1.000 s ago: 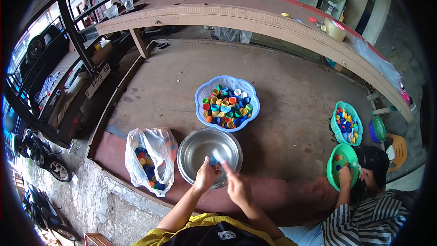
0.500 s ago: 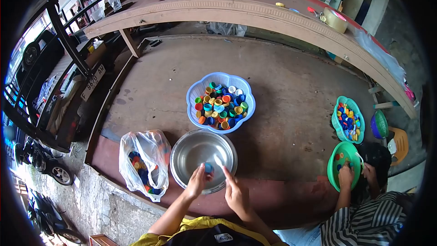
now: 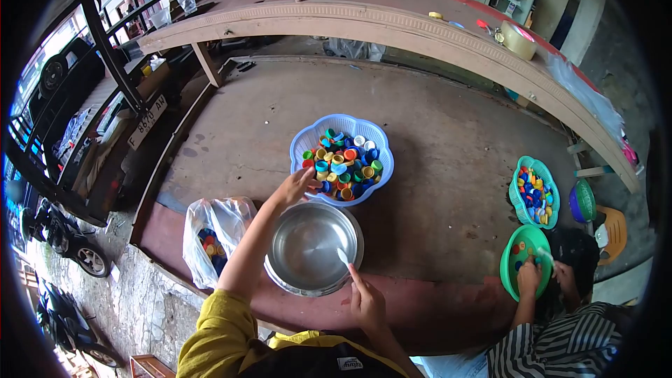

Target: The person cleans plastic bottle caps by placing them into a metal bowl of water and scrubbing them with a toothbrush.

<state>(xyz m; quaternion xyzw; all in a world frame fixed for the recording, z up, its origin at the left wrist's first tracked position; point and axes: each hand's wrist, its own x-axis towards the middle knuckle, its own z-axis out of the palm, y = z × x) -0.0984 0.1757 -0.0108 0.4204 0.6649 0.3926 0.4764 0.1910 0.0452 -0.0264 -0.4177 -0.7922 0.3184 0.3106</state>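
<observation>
Your left hand [image 3: 299, 185] reaches over the lower-left rim of the light-blue, flower-shaped plastic basket [image 3: 381, 178], its fingers at the multicoloured plastic caps [image 3: 339, 159] heaped inside. That grip is partly curled; whether it has hold of a cap, you cannot tell from here. Your right hand [image 3: 367, 302] has its grip closed round a slim white tool [image 3: 343, 257] — index finger stretched along it, tip over the near-right rim of the round steel bowl [image 3: 311, 246].

The bowl sits near the near edge of the brown worktop [image 3: 448, 189], with the basket just beyond it. Left of the bowl, towards the near-left corner, stands a translucent white plastic bag [image 3: 199, 266] with more caps in it, partly behind your left forearm.

Near the right edge, a co-worker's hand [image 3: 530, 278] reaches into a green plastic basin [image 3: 513, 241] — just beyond it sits a turquoise basket [image 3: 516, 199] of coloured caps.
</observation>
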